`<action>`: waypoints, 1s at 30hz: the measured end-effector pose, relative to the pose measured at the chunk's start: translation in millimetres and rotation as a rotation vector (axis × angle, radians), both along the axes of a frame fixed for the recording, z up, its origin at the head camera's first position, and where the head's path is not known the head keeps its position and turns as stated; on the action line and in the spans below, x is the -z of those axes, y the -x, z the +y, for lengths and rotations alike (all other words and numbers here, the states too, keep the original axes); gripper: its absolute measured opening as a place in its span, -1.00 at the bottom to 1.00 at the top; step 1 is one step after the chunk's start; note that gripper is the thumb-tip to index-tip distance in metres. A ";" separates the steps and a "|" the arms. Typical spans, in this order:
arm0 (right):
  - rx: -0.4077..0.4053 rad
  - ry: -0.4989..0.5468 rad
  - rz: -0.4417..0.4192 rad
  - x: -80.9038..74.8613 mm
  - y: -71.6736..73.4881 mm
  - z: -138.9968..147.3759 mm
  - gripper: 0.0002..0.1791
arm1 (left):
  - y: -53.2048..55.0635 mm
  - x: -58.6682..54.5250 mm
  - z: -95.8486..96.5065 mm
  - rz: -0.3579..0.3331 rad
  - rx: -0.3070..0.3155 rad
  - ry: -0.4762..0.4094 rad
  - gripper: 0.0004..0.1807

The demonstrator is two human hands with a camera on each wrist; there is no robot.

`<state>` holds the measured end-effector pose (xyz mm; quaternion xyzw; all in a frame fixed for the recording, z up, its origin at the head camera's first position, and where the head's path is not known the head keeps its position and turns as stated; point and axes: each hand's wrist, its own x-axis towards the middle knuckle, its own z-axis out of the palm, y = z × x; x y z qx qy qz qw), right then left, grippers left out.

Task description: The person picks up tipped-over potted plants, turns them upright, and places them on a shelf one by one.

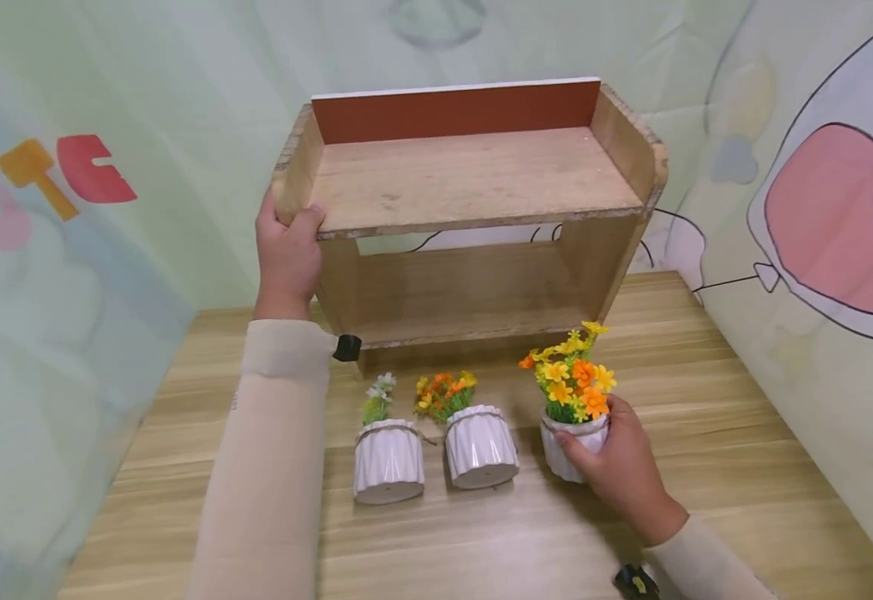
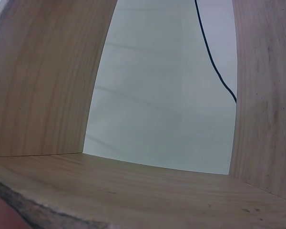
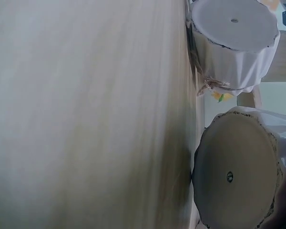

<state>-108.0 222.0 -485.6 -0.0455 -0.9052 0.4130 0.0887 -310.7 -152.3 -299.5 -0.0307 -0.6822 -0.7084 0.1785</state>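
A small wooden shelf (image 1: 474,179) with two levels stands at the back of the table. My left hand (image 1: 289,254) grips its left side panel near the top board's front corner. In the left wrist view, the shelf's bare boards (image 2: 43,81) fill most of the picture. On the right, my right hand (image 1: 627,467) holds a white ribbed flowerpot (image 1: 556,454) with yellow and orange artificial flowers (image 1: 574,379), thumb across its front. That pot's round base (image 3: 236,171) faces the right wrist camera.
Two more white pots lie tipped over before the shelf, bases toward me: a left one (image 1: 388,467) with pale flowers and a middle one (image 1: 481,450) with orange flowers. They rest on the wood-grain table (image 1: 436,550). A printed cloth backdrop (image 1: 143,75) hangs behind.
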 end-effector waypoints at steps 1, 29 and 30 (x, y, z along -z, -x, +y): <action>-0.001 0.001 0.005 0.6 -0.2 -0.1 -0.10 | -0.1 0.4 -0.3 -0.003 -0.004 0.001 -0.39; 0.009 0.023 0.071 3.2 -2.2 -2.9 -0.14 | -0.3 -2.1 2.4 -0.007 0.008 0.023 -0.33; 0.009 0.025 0.072 3.1 -2.4 -3.1 -0.14 | -0.4 -2.0 2.4 -0.005 0.008 0.021 -0.33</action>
